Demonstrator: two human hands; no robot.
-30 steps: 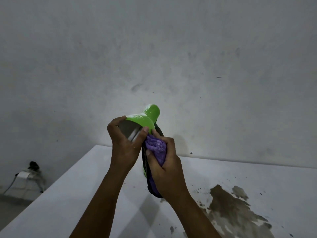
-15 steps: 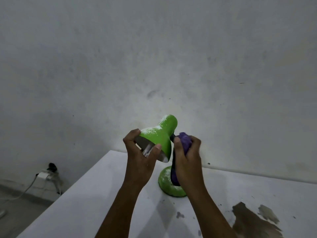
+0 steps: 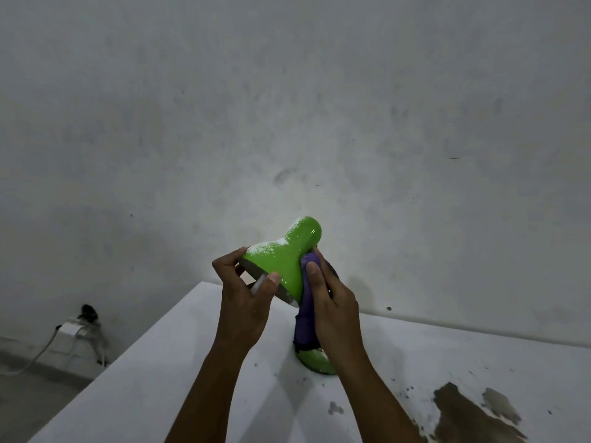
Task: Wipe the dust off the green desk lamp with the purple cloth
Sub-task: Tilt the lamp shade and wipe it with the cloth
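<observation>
Since half a second ago, the right hand (image 3: 332, 302) has brought the purple cloth (image 3: 307, 318) onto the shade's side. The lamp's neck is hidden behind cloth and hand. The green desk lamp (image 3: 287, 260), glossy with white dust on top, stands on the white table (image 3: 160, 372); the left hand (image 3: 246, 298) grips its rim, and the right hand's fingers curl around the cloth.

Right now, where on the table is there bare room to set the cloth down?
Bare white table left of the left hand, toward the near-left edge. Crowded: lamp base under the right hand holding the purple cloth; brown stain at the near right.
</observation>
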